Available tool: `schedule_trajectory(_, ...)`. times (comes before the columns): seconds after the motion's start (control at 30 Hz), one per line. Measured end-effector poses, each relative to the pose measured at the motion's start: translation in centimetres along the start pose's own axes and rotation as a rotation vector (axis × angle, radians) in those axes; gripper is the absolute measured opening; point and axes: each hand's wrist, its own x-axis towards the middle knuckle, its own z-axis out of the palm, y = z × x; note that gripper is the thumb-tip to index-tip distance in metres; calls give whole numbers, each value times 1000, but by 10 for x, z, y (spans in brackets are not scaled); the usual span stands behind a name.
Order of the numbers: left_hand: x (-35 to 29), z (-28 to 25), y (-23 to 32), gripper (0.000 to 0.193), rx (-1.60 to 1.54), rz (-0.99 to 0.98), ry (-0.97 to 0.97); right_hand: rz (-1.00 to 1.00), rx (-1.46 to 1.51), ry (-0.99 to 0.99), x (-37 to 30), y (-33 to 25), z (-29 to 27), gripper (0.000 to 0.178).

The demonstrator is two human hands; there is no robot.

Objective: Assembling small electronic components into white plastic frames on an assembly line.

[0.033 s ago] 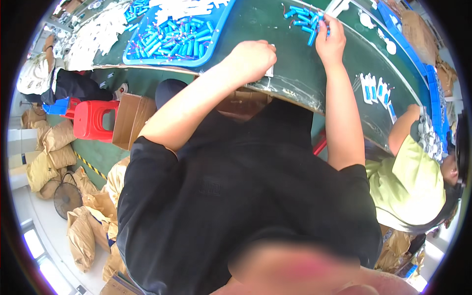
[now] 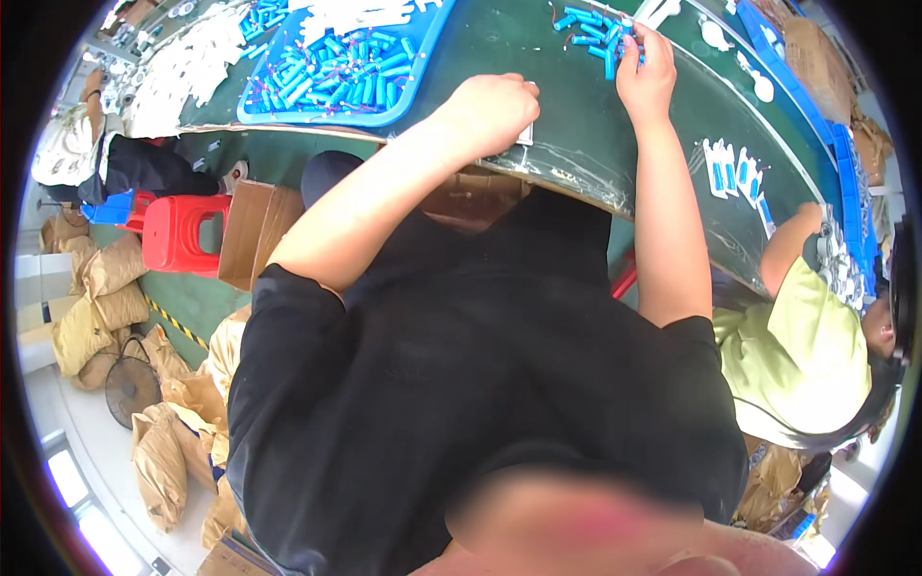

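A green table curves across the top of the view, and the person sits at its near edge. To the person's left on it stands a blue tray, its floor heaped with blue cylinders that lie at all angles, white strips toward its far end. A co-worker in a yellow-green shirt is at the right, well apart from both hands.

The left hand rests at the table's near edge, between the tray and the right hand, with its knuckles up and fingers curled under. The right hand reaches farther out, with thumb and forefinger bent toward each other at the right side of a small pile of loose cylinders. I cannot tell whether they pinch one or only touch it.

That pile lies ahead and to the right of the left hand, so the right hand is clearly nearer. Most of its cylinders lie roughly crosswise to the person; the nearest one points its long axis toward the body.

Smallest is a white piece, jutting from under the left hand at the table's edge. Whether the hidden fingers grip it or press it down cannot be told.
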Motion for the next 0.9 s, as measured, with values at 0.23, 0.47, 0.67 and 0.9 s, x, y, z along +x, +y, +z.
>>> schedule_trajectory(0.23,3,9,-8,7,-72,78,45,355,225,-164,-3,-6,-9,24)
schedule_trajectory(0.47,3,17,-12,12,-118,62,110,254,232,-85,-6,-1,-10,23)
schedule_trajectory(0.67,-2,24,-19,17,-180,29,194,256,139,-81,5,-27,-13,15)
schedule_trajectory(0.9,-12,26,-17,8,-577,-63,512,313,272,-99,15,-50,-23,17)
